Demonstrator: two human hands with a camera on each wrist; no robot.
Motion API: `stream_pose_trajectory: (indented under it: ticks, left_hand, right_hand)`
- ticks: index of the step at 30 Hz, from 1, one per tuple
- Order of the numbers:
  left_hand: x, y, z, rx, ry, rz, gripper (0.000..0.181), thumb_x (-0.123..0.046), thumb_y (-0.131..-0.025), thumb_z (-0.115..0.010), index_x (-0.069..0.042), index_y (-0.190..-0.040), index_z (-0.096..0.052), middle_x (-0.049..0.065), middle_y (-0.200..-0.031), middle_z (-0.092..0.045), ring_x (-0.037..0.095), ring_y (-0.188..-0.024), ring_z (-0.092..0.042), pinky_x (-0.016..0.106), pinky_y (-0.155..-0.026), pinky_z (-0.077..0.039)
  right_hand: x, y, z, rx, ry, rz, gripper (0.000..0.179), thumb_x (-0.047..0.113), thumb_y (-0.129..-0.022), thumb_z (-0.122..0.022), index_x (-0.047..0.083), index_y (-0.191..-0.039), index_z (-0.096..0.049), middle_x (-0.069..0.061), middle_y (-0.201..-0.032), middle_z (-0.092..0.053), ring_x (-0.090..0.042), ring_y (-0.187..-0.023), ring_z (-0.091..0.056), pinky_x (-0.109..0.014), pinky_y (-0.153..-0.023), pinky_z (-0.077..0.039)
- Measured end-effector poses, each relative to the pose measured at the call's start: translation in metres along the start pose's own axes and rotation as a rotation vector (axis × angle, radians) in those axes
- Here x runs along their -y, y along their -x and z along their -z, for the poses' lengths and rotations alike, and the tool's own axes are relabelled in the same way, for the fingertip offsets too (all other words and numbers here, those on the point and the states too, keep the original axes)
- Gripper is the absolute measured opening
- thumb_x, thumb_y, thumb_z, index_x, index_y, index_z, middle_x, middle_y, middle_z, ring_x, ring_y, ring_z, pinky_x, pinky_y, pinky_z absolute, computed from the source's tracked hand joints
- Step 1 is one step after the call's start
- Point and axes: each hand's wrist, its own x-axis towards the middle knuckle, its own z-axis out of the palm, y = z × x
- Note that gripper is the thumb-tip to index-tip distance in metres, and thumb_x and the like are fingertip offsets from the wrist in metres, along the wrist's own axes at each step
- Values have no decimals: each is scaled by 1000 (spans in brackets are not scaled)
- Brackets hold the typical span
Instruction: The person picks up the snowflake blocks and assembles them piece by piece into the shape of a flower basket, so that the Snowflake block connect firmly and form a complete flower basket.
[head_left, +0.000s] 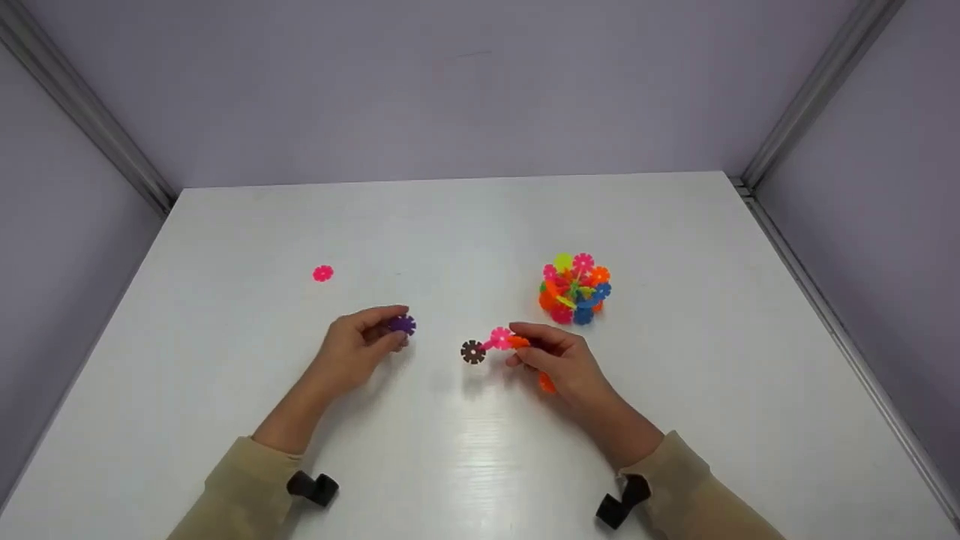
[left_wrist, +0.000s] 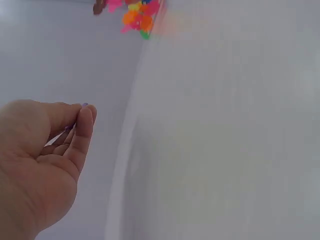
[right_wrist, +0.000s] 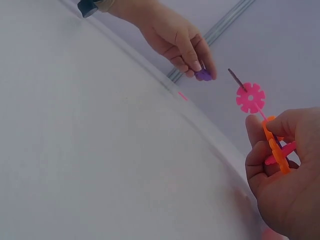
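My left hand pinches a purple notched plastic disc between thumb and fingers, above the table. In the left wrist view only a thin purple edge shows at the fingertips. My right hand grips a chain of interlocked notched discs by an orange disc. At the chain's end toward the left hand is a brown disc, joined to pink discs. Another orange disc shows below the right palm; part of the chain is hidden in the hand. A gap separates the purple disc from the brown one.
A rounded cluster of joined colourful discs stands on the white table beyond the right hand. One loose pink disc lies farther left. Pale walls enclose the table's back and sides.
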Motion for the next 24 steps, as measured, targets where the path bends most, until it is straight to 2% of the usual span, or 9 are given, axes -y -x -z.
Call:
stream_pose_trajectory:
  ticks: [4, 10, 13, 19, 24]
  left_hand:
    - [-11, 7, -26, 29, 88, -53, 37, 3, -101, -67, 1, -138, -67, 14, -114, -73, 26, -98, -73, 28, -85, -62]
    - [-16, 14, -51, 10, 110, -102, 32, 3, -100, -70, 1, -132, -71, 11, -108, -74, 24, -93, -74, 29, -81, -63]
    - [-18, 17, -60, -12, 110, -122, 28, 3, -98, -71, 1, -127, -73, 11, -107, -75, 23, -93, -75, 29, -81, -63]
    - [-24, 18, -73, -50, 79, -153, 20, -2, -98, -75, -6, -117, -76, 5, -104, -77, 18, -91, -76, 29, -81, -63]
    - [-26, 16, -80, -92, 59, -188, 16, -4, -97, -77, -8, -112, -75, 1, -102, -78, 14, -88, -76, 28, -80, -63]
  right_hand:
    - [0, 0, -1, -14, -22, -3, 38, 0, -104, -65, 1, -141, -66, -17, -125, -67, -27, -99, -75, -34, -98, -58]
    - [1, 0, -1, -40, -18, -10, 37, 2, -103, -67, 6, -140, -69, -17, -130, -66, -30, -103, -75, -34, -99, -57]
    - [1, 0, -1, -54, -9, -2, 38, 2, -103, -68, 4, -141, -67, -17, -129, -66, -29, -103, -75, -32, -97, -58]
    - [2, 0, -1, -78, -5, 9, 42, 2, -103, -68, 1, -144, -64, -17, -128, -65, -28, -102, -75, -28, -93, -59]
    - [1, 0, -1, -31, -2, 16, 48, 4, -103, -69, 2, -149, -59, -20, -128, -63, -28, -103, -74, -29, -94, -58]
